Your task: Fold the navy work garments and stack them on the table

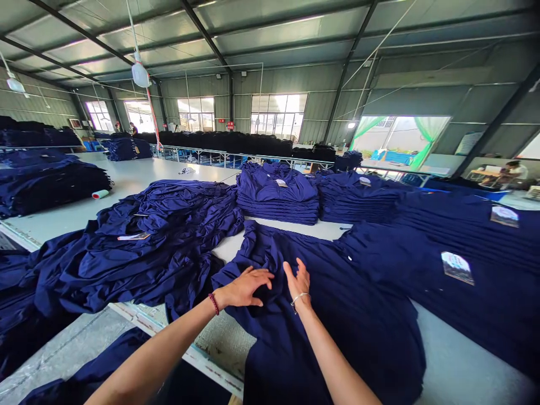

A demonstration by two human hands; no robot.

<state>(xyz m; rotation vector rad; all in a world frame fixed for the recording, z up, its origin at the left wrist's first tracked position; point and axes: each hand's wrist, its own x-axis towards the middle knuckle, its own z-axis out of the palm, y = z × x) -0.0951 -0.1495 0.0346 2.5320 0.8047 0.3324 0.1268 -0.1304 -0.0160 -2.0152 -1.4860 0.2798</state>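
Note:
A navy blue garment (320,332) lies spread on the white table, bunched into folds beneath my hands. My left hand (244,288), with a red beaded bracelet (214,304) at its wrist, rests on the bunched cloth with its fingers extended. My right hand (297,280) wears a silver bangle (300,298) and touches the same garment, its fingers spread apart. A small gap separates the hands. Neither hand visibly grips the cloth.
A rumpled heap of navy garments (143,242) lies to the left. Folded navy stacks (277,194) stand ahead, and tagged stacks (459,247) spread to the right. The long white table (126,177) runs back to a metal railing (236,159). Distant people stand at the back and far right.

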